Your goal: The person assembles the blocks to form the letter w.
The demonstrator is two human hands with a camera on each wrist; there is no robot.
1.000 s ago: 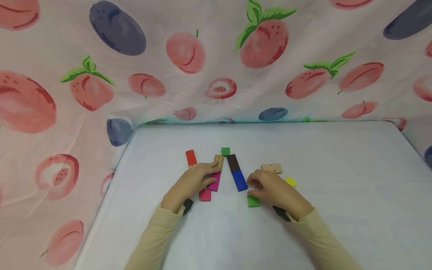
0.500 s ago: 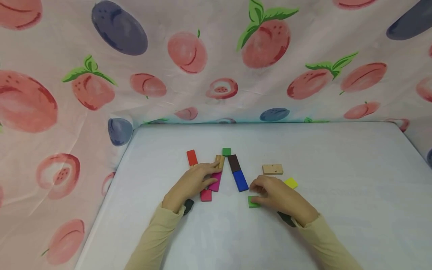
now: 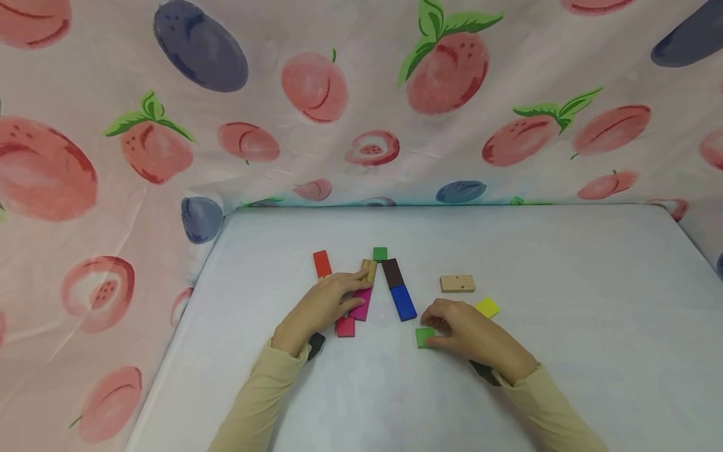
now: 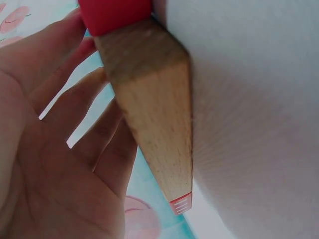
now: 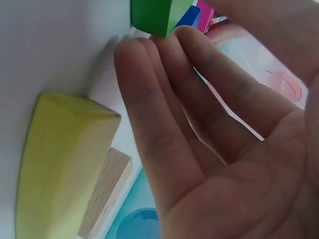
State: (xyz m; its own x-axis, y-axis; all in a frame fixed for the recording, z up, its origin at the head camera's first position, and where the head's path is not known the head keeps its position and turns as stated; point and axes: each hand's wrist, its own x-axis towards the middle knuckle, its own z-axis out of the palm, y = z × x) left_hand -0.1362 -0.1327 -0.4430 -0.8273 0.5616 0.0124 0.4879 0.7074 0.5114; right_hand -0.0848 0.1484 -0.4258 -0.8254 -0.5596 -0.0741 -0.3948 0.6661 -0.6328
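Note:
In the head view my left hand [image 3: 324, 301] reaches over the left row of blocks, index finger resting on a wooden block [image 3: 371, 267] and thumb on a magenta block [image 3: 360, 307]. Its fingers look fairly straight in the left wrist view, beside another wooden block [image 4: 154, 114] with a pinkish-red block [image 4: 117, 15] at its near end. My right hand [image 3: 465, 329] pinches a small light green block [image 3: 423, 337], thumb at its near right side and fingers at its far side. The right wrist view shows fingertips against this green block [image 5: 153, 15].
A brown block [image 3: 392, 273] and a blue block [image 3: 403, 302] form a slanting line, with a dark green block [image 3: 380, 253] at its top. A red block [image 3: 322, 262] lies left. Right of them are a plain wooden block [image 3: 457, 284] and a yellow block [image 3: 488, 307].
My right hand has come down and toward me onto the light green block, leaving the plain wooden block uncovered. The left hand has stayed where it was.

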